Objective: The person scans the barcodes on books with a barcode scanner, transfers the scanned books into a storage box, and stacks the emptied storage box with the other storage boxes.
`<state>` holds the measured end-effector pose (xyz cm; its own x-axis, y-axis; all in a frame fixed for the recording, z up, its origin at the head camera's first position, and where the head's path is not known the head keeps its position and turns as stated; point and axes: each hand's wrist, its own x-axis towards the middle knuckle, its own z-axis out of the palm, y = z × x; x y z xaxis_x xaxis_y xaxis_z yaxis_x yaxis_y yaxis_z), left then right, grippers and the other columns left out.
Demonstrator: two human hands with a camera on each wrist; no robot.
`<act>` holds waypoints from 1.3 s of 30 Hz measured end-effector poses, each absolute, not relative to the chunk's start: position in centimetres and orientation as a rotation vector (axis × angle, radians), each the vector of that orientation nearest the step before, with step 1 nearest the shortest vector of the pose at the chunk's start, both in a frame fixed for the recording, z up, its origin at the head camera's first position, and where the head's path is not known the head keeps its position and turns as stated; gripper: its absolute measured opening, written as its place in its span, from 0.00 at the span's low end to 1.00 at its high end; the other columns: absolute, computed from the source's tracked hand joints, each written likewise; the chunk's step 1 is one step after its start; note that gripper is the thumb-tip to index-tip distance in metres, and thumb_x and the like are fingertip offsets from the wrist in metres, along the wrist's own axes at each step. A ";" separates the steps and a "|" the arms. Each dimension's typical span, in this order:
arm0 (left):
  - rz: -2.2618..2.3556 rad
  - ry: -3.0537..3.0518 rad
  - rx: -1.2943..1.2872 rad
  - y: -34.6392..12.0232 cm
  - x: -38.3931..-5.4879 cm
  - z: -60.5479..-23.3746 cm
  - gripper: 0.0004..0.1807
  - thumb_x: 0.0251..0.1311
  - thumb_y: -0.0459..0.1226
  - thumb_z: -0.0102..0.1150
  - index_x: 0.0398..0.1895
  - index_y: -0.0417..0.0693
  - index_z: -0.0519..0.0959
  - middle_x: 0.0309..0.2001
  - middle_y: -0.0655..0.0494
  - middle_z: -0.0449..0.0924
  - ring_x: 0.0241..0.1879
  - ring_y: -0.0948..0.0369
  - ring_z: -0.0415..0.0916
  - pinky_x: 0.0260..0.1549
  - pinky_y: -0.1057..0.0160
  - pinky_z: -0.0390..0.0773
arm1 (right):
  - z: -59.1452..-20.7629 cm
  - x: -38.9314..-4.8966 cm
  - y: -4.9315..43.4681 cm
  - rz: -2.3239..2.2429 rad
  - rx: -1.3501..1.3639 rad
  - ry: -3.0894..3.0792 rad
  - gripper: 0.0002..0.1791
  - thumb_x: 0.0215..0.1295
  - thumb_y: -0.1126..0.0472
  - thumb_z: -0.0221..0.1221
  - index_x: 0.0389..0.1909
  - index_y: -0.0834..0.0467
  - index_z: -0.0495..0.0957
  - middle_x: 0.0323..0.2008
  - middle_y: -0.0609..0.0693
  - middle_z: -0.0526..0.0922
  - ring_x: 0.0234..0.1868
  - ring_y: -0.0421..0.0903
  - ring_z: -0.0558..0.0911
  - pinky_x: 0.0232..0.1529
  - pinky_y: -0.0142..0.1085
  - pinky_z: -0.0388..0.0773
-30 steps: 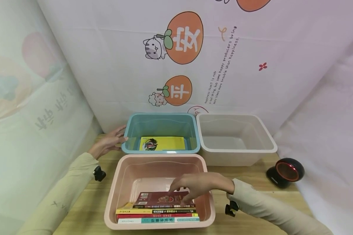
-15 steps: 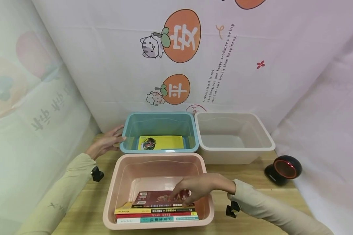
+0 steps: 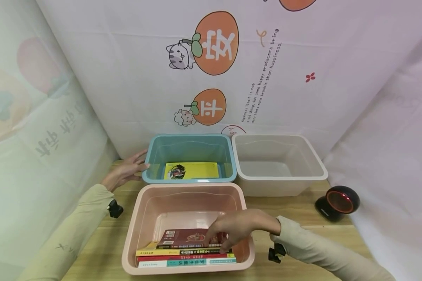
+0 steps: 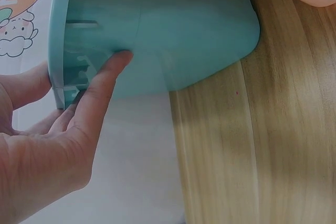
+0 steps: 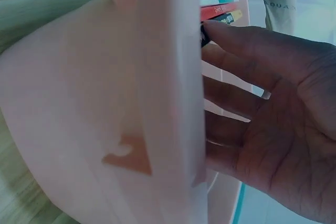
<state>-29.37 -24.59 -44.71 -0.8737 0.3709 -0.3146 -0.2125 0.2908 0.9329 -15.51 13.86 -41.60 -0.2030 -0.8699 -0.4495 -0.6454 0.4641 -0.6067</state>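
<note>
My right hand (image 3: 232, 228) is inside the pink bin (image 3: 246, 195) at its lower right. Its fingers curl over the cover of a maroon book (image 3: 188, 236), and the thumb pinches the spine edge. That book lies uppermost, beside a yellow book (image 3: 158, 253), a red book (image 3: 168, 258) and a teal-and-white book (image 3: 186, 263), spines toward me. The right wrist view shows the thumb at a dark spine; the other fingertips hide behind the bin wall. My left hand (image 3: 126, 170) grips the blue bin (image 4: 184, 35) at its left rim, thumb on the rim and fingers against the outer wall.
A yellow book (image 3: 191, 171) lies in the blue bin. The white bin (image 3: 281, 187) stands to its right. A black round device (image 3: 339, 201) with a red ring sits at the table's right. White printed cloth (image 3: 285, 78) walls in the wooden table (image 3: 102, 238).
My right hand shifts slightly across the maroon book, its fingers now curling lower on the cover. The left hand keeps its place. The whole scene slides slightly left in view.
</note>
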 end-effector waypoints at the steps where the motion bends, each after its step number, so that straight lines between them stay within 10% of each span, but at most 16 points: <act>1: 1.619 2.088 0.140 -24.6 -29.4 -44.7 0.45 0.81 0.35 0.48 0.86 0.52 0.31 0.84 0.32 0.37 0.66 0.44 0.71 0.56 0.46 0.84 | -41.5 -15.5 13.9 -0.371 -1.257 1.937 0.22 0.70 0.62 0.68 0.64 0.51 0.83 0.54 0.37 0.85 0.40 0.30 0.80 0.44 0.21 0.80; 9: 1.637 2.073 0.131 -24.8 -29.3 -44.9 0.44 0.82 0.35 0.48 0.87 0.53 0.31 0.84 0.34 0.36 0.72 0.36 0.64 0.56 0.46 0.84 | -42.2 -16.8 14.4 -0.421 -1.275 1.877 0.16 0.75 0.64 0.63 0.60 0.53 0.85 0.47 0.40 0.88 0.38 0.27 0.77 0.44 0.21 0.79; 20: 1.628 2.080 0.121 -25.2 -29.2 -44.7 0.45 0.81 0.35 0.48 0.87 0.53 0.31 0.84 0.32 0.39 0.70 0.36 0.67 0.54 0.49 0.85 | -43.6 -15.6 13.0 -0.355 -1.252 2.115 0.27 0.57 0.68 0.75 0.56 0.50 0.78 0.43 0.41 0.81 0.38 0.34 0.75 0.36 0.23 0.75; 27: 1.638 2.084 0.127 -24.8 -29.3 -45.1 0.45 0.81 0.36 0.49 0.87 0.51 0.31 0.84 0.33 0.40 0.69 0.38 0.69 0.54 0.50 0.85 | -44.9 -15.9 13.5 -0.162 -1.403 2.357 0.12 0.60 0.71 0.69 0.38 0.51 0.83 0.29 0.39 0.81 0.28 0.33 0.72 0.29 0.23 0.70; 39: 1.642 2.083 0.120 -24.7 -29.2 -45.1 0.44 0.82 0.36 0.48 0.87 0.52 0.31 0.84 0.35 0.38 0.66 0.43 0.72 0.56 0.48 0.84 | -46.3 -17.9 14.9 -0.433 -1.555 2.345 0.09 0.62 0.71 0.68 0.40 0.54 0.88 0.25 0.40 0.82 0.25 0.29 0.69 0.29 0.20 0.66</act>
